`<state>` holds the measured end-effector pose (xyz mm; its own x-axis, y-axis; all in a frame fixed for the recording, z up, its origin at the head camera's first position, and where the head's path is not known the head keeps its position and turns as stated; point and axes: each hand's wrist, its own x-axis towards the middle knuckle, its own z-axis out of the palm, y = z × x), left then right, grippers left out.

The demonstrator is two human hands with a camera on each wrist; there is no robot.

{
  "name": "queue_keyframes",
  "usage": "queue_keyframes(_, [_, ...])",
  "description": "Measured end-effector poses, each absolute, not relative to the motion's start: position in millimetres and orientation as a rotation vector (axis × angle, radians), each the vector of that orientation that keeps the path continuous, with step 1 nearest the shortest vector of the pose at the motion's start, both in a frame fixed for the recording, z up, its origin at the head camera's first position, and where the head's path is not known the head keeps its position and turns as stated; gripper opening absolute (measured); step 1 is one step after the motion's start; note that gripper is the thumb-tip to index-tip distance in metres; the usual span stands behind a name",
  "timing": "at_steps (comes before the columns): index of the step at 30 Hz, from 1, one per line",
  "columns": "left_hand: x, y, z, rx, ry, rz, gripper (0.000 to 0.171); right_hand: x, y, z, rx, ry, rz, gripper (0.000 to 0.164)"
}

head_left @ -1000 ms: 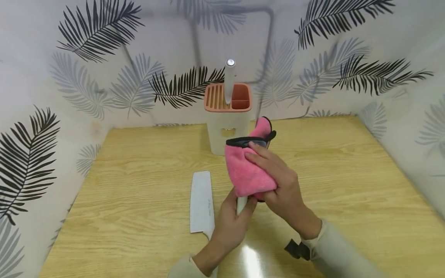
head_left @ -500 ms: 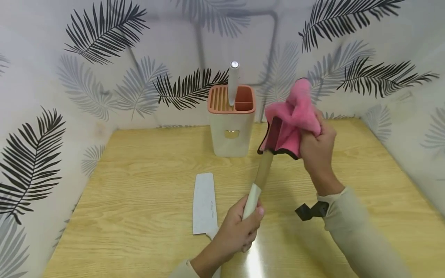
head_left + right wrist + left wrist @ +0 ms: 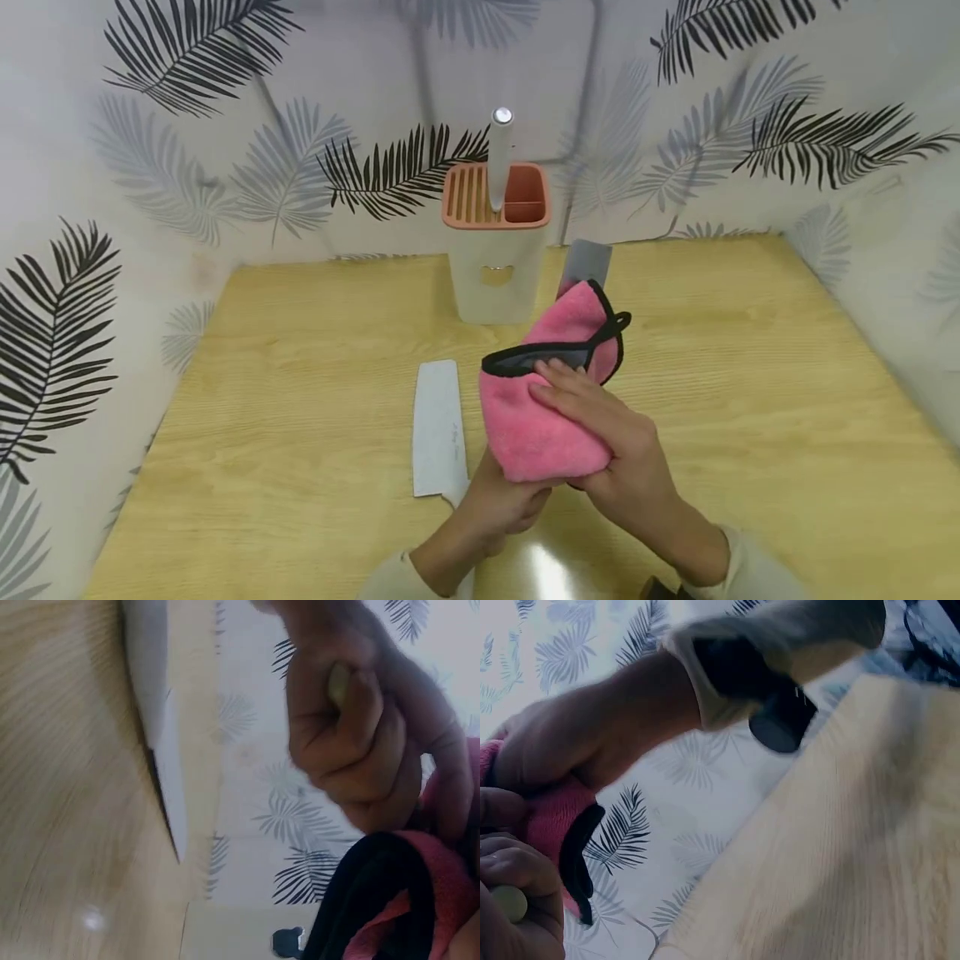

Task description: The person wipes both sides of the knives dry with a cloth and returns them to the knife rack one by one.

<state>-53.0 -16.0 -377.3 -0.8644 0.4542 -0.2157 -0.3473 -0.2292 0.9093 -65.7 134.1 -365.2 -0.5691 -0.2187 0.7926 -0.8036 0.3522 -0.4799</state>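
My left hand (image 3: 498, 500) grips the pale handle of a kitchen knife, its butt end (image 3: 510, 903) showing in the left wrist view. Beyond the cloth sticks out the squared tip of its blade (image 3: 587, 262), pointing away and slightly right. A pink cloth (image 3: 543, 425) with black edging and a grey inner side is folded around the lower blade, hiding it. My right hand (image 3: 626, 450) holds that cloth against the blade, fingers over its top, close by my left hand. Left of the hands lies a cleaver (image 3: 439, 429) flat on the table, its handle partly under my left forearm.
A cream knife block (image 3: 497, 275) with an orange slotted top stands at the back of the wooden table (image 3: 300, 400). One light-handled utensil (image 3: 500, 158) is upright in it. Leaf-patterned wall covering (image 3: 360, 83) encloses the back and sides.
My right hand with the cloth swung up and right to the blade's far end, then came back down near the handle. The blade's tip now shows above the cloth.
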Motion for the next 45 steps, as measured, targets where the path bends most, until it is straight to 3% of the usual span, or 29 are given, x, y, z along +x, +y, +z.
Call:
queue_keyframes(2, [-55, -13, -378, 0.202, 1.606, 2.132, 0.043, -70, 136, -366, 0.877, -1.94, 1.242, 0.031])
queue_keyframes(4, [-57, -11, -379, 0.293, 1.675, 2.129, 0.049, -76, 140, -364, 0.881, -1.911, 1.259, 0.033])
queue_keyframes(7, [-59, -11, -381, 0.37, 1.786, 2.066, 0.025, -84, 146, -359, 0.874, -1.892, 1.312, 0.029])
queue_keyframes(9, [-58, -11, -382, 0.384, 1.807, 2.025, 0.015, -89, 152, -354, 0.835, -1.894, 1.343, 0.037])
queue_keyframes(11, [-57, -11, -383, 0.39, 1.83, 1.984, 0.016, -96, 157, -348, 0.779, -1.901, 1.367, 0.049])
queue_keyframes(13, [-55, -11, -384, 0.389, 1.833, 1.965, 0.015, -104, 164, -342, 0.711, -1.913, 1.379, 0.048])
queue_keyframes(21, [-56, -11, -391, 0.368, 1.882, 1.902, 0.015, -152, 202, -326, 0.296, -1.887, 1.563, 0.04])
queue_keyframes(25, [-59, -9, -397, 0.243, 1.802, 1.916, 0.017, -157, 216, -315, 0.17, -1.678, 1.648, 0.029])
queue_keyframes(28, [-62, -7, -401, 0.133, 1.719, 1.951, 0.02, -142, 212, -311, 0.271, -1.657, 1.566, 0.028])
queue_keyframes(36, [-70, -9, -396, 0.214, 1.643, 2.038, 0.016, -98, 168, -348, 0.936, -1.964, 1.39, 0.059])
queue_keyframes(41, [-71, -12, -389, 0.381, 1.633, 1.992, 0.011, -98, 162, -365, 1.041, -1.974, 1.282, 0.037])
queue_keyframes(45, [-72, -14, -381, 0.441, 1.699, 1.914, 0.015, -109, 166, -364, 1.05, -1.863, 1.303, 0.048])
